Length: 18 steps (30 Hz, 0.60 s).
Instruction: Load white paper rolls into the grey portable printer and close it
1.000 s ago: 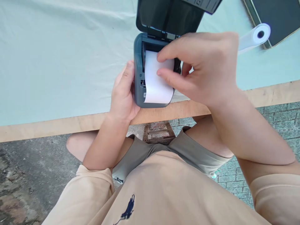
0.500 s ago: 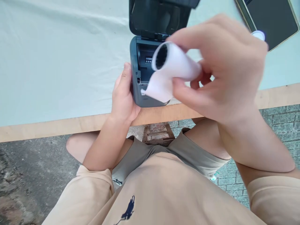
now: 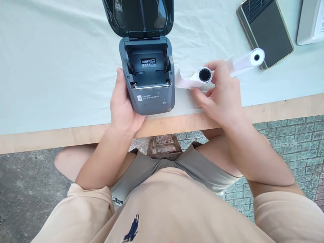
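Note:
A dark grey label printer point(image 3: 149, 98) stands near the table's front edge with its black lid point(image 3: 141, 17) tipped back. No roll sits in its bay, where a small printed label shows. My left hand point(image 3: 124, 104) grips the printer's left side, thumb along the wall and fingers under or behind it, partly hidden. To the right of the printer, my right hand point(image 3: 222, 91) pinches a white paper roll point(image 3: 196, 79) with a black core between thumb and fingers. The roll's loose end curls left, close to the printer's side.
Right of my right hand lies a second white paper roll point(image 3: 245, 62). It is close to a dark, gold-edged device point(image 3: 272, 33). A white-grey object point(image 3: 311, 23) is at the far right. A pale cloth point(image 3: 63, 67) covers the table, whose bare wooden edge point(image 3: 45, 136) faces me.
My right hand has taken the paper roll from over the printer's open bay down to the table at its right. The printer appears further left and its bay is uncovered.

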### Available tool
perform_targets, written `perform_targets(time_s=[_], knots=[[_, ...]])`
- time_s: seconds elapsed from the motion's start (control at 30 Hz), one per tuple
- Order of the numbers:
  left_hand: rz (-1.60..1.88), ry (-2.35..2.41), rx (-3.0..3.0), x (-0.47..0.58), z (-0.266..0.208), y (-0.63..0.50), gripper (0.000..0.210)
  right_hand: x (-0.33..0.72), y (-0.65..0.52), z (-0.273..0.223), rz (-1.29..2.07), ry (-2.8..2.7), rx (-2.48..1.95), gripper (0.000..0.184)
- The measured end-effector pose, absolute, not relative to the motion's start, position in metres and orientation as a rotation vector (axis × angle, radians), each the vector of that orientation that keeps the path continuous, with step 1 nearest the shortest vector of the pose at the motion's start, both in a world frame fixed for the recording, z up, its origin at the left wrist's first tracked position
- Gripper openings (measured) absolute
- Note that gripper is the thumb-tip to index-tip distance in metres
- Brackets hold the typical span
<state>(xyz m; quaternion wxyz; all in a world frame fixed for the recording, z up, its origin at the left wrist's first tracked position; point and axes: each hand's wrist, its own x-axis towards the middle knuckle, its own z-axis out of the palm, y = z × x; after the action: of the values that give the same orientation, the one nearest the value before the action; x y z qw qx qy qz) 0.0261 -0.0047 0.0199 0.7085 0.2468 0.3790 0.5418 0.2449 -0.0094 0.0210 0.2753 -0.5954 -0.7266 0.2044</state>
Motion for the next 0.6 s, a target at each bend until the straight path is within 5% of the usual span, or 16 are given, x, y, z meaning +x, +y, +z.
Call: perform_targets(time_s=[0.1,0.23,0.3,0.4,0.6], knots=[[1.203,0.808,0.537,0.026,0.022,-0.005,0.034,0.254,-0.014,0.035,0.527,-1.869,-1.523,0.044],[1.211,0.789,0.542,0.027,0.023,-0.005,0.037,0.278,-0.014,0.049,0.125,-1.623,-1.418,0.029],[1.219,0.788,0.548,0.027,0.021,-0.004,0.037,0.291,-0.012,0.050,0.006,-1.639,-1.503,0.039],[1.234,0.787,0.571,0.026,0.017,-0.003,0.040,0.302,-0.009,0.049,0.265,-1.792,-1.730,0.046],[1.239,0.766,0.538,0.025,0.015,-0.002,0.044,0.300,0.004,0.046,0.380,-1.803,-1.694,0.028]])
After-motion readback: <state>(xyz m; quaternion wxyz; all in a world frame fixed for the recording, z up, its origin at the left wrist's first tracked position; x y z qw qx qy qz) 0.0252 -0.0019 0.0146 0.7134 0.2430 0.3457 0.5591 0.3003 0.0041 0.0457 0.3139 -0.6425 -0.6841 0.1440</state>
